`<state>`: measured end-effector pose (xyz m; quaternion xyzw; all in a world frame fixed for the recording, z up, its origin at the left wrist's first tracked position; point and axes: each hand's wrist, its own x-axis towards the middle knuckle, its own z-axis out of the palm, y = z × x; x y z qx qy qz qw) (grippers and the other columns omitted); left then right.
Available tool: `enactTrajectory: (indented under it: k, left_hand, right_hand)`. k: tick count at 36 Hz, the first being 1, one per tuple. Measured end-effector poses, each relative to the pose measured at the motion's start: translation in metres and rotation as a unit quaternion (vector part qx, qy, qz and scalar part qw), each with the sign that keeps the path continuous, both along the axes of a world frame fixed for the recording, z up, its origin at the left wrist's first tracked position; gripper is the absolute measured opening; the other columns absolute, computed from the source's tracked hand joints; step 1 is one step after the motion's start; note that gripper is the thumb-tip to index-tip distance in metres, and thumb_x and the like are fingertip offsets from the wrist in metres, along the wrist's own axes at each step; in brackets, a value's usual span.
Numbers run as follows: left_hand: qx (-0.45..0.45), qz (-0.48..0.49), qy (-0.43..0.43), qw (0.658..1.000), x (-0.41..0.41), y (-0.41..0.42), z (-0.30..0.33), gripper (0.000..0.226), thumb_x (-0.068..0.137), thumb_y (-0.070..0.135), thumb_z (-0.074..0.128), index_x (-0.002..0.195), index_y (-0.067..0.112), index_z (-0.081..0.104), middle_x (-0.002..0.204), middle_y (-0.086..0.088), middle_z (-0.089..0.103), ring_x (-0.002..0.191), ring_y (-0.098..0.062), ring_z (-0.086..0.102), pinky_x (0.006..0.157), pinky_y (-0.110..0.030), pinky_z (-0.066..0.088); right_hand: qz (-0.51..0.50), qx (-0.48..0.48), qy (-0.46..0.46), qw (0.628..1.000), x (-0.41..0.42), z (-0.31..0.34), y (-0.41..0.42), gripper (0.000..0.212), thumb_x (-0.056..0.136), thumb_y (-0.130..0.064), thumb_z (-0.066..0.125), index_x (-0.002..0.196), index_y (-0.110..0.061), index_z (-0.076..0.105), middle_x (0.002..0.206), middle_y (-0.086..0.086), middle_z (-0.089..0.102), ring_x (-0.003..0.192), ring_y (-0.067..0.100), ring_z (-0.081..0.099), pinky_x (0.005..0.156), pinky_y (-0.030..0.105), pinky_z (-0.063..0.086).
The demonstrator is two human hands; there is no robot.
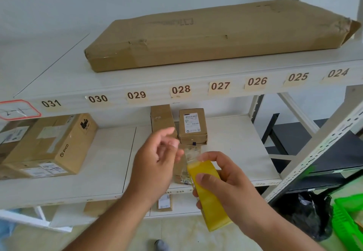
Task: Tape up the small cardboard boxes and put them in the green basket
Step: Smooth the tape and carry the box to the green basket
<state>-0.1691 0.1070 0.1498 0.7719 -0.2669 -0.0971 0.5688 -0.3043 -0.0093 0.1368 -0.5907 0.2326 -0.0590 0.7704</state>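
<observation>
My right hand (225,188) grips a yellow roll of tape (208,195), held edge-on in front of the middle shelf. A clear strip of tape (193,152) is pulled out from the roll's top. My left hand (157,164) pinches the strip's free end between thumb and fingers. Just behind the hands stands a small cardboard box with a white label (193,126). A second small box (162,120) stands to its left, and a third small box (181,174) is mostly hidden behind my hands. The green basket (347,219) sits on the floor at the lower right.
A large PICO cardboard box (53,146) lies on the middle shelf at left. A long flat carton (216,33) lies on the upper shelf (59,78), whose front edge carries number labels. A black plastic bag (310,213) sits next to the basket. Metal shelf posts (318,152) stand at right.
</observation>
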Motion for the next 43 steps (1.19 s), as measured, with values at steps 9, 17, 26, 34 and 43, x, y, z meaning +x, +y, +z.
enactTrajectory:
  k: [9,17,26,34,43]
  left_hand:
    - [0.075,-0.130,-0.372,0.916,-0.015,0.014,-0.001,0.023,0.096,0.020,0.062,0.116,0.019,0.072,0.111,0.011,0.065,0.104,-0.006,0.061,0.080,-0.027,0.053]
    - [0.194,-0.108,-0.278,0.935,-0.003,-0.001,0.001,0.034,0.096,0.050,0.054,0.125,0.038,0.067,0.120,0.027,0.060,0.102,0.006,0.050,0.083,-0.015,0.046]
    - [0.178,-0.098,-0.188,0.961,-0.005,-0.006,0.001,0.020,0.092,0.045,0.064,0.109,0.038,0.073,0.099,0.027,0.064,0.092,0.002,0.059,0.076,-0.018,0.051]
    - [0.151,-0.075,-0.163,0.972,-0.006,-0.010,-0.002,0.007,0.095,0.034,0.063,0.091,0.034,0.069,0.088,0.019,0.065,0.087,-0.003,0.061,0.072,-0.024,0.053]
    - [0.192,-0.101,-0.144,0.966,-0.003,-0.007,-0.002,0.006,0.091,0.043,0.065,0.092,0.038,0.064,0.091,0.020,0.061,0.082,-0.004,0.058,0.071,-0.031,0.054]
  right_hand:
    - [-0.018,-0.014,-0.006,1.000,0.003,-0.003,-0.004,0.027,0.079,-0.030,0.071,0.105,-0.036,0.066,0.087,0.018,0.072,0.074,0.035,0.071,0.076,0.058,0.060]
    - [-0.010,-0.085,0.002,0.996,0.006,-0.009,-0.001,0.034,0.081,-0.039,0.069,0.114,-0.043,0.062,0.095,0.023,0.069,0.092,0.050,0.066,0.079,0.069,0.055]
    - [0.009,-0.158,0.007,0.987,0.005,-0.010,-0.003,0.034,0.084,-0.045,0.065,0.116,-0.051,0.056,0.095,0.025,0.067,0.088,0.046,0.065,0.077,0.066,0.055]
    - [0.015,-0.191,0.011,0.981,0.006,-0.017,-0.004,0.032,0.090,-0.044,0.065,0.116,-0.057,0.052,0.093,0.022,0.067,0.084,0.042,0.065,0.074,0.061,0.056]
    - [0.025,-0.205,-0.007,0.978,0.006,-0.019,-0.007,0.031,0.097,-0.031,0.066,0.118,-0.049,0.054,0.085,0.021,0.063,0.062,0.019,0.053,0.059,0.033,0.047]
